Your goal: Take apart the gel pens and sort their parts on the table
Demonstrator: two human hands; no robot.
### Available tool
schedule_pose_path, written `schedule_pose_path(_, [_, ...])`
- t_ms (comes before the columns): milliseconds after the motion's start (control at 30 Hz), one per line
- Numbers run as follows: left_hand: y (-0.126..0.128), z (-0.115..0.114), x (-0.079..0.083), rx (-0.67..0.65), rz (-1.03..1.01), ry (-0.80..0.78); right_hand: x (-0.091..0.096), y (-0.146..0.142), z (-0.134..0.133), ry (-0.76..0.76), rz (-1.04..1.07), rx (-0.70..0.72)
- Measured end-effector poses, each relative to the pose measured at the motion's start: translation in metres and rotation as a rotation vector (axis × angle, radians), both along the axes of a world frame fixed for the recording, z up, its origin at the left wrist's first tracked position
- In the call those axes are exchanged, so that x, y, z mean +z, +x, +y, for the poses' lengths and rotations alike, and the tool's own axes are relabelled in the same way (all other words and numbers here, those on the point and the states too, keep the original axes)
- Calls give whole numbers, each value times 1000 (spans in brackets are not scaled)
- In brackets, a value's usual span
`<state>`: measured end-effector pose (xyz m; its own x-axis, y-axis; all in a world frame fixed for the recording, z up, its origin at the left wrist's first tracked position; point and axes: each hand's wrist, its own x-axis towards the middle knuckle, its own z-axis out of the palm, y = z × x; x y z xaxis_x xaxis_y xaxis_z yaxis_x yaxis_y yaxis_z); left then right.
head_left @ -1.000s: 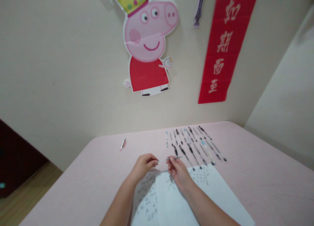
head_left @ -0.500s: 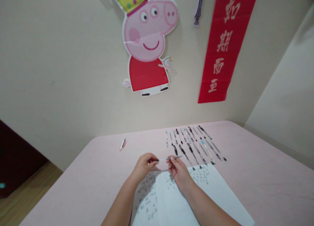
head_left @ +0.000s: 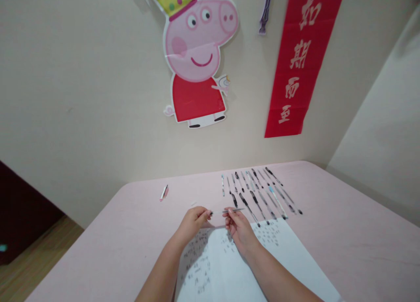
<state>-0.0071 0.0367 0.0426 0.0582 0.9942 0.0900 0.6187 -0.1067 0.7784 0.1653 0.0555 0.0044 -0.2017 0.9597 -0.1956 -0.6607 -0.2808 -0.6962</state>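
Grey pen point(head_left: 238, 210) between our hands above the counter point(head_left: 114, 232) | fingers of right hand point(head_left: 239, 227) and left hand point(head_left: 193, 220) pinch it | left hand dips, baring more white scrap point(head_left: 193, 203) beyond | probably our regrip

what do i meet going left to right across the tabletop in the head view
Small black-and-white item, left hand, right hand holding a slim pen, light-blue-topped pen in the nearer row.
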Motion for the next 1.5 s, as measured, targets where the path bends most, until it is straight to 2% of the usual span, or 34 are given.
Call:
schedule_pose_path(367, [2,0,1,34,-24,10,0,0,0,4,2,25])
schedule_pose_path(633, [4,-1,0,38,-69,105,0,0,0,6,-7,15])
schedule_pose_path(767, [4,-2,-1,38,-99,79,-2,0,1,-2,-6,6])
schedule_pose_path(1100, [4,-2,4,2,14,25,1,0,1,-9,-1,5])
schedule_pose_path(1367, [5,0,-2,56,-99,65,-3,0,1,-7,-14,12])
schedule_pose_path(1500, [4,0,-3,53,-69,54,-3,0,1,-7,4,16])
